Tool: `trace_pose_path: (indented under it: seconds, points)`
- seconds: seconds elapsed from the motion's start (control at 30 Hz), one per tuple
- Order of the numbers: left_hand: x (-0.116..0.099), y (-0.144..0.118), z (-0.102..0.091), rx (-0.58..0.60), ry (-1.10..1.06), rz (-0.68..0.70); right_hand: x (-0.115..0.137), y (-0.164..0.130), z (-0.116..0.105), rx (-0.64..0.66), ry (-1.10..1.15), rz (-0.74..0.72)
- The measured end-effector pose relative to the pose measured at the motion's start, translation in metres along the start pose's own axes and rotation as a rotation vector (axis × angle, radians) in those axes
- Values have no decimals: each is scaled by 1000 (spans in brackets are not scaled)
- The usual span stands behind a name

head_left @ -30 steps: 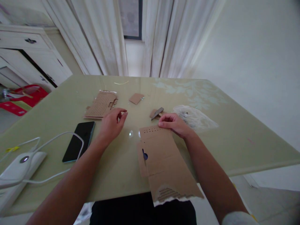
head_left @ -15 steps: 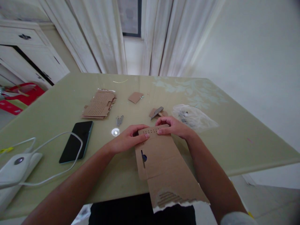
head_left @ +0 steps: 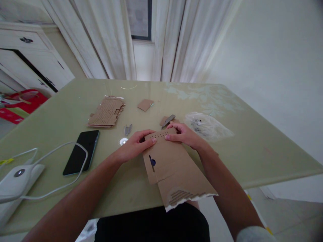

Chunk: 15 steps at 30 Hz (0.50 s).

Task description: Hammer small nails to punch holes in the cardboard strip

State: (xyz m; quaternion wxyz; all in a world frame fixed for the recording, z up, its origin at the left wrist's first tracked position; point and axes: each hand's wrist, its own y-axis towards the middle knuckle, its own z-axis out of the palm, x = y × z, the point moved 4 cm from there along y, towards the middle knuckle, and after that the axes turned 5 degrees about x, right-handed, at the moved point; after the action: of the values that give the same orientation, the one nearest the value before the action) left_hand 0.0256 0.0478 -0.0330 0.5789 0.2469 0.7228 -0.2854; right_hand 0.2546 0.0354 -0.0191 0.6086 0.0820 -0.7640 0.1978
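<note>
- Nearest the person, the torn edge of a cardboard sheet [head_left: 174, 171] hangs over the front rim of the pale green table [head_left: 264, 158]; the rest of the sheet lies flat, running away from them.
- The left hand [head_left: 135, 146] pinches the sheet's far left corner, thumb on top, fingers curled at the edge.
- The right hand [head_left: 185, 134] presses down on the far right corner beside a row of small punched holes, fingers bent over the edge.
- Off to the left lie a dark phone [head_left: 81, 152] and a white cable [head_left: 55, 164].
- Just beyond the left hand sit a small shiny disc [head_left: 123, 141] and a bunch of nails [head_left: 128, 129].
- Past the right hand rests a small grey tool [head_left: 168, 121], and a clear plastic bag [head_left: 208, 126] lies to its right.
- Farther back lies a stack of perforated cardboard [head_left: 106, 112].
</note>
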Motion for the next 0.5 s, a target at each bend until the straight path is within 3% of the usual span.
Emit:
trace_pose_path:
  seconds: [0.3, 0.5]
  points:
    - [-1, 0, 1, -8, -9, -29, -2, 0, 0, 21, -10, -21]
    - [-2, -2, 2, -29, 20, -55, -7, 3, 0, -41, -96, -22]
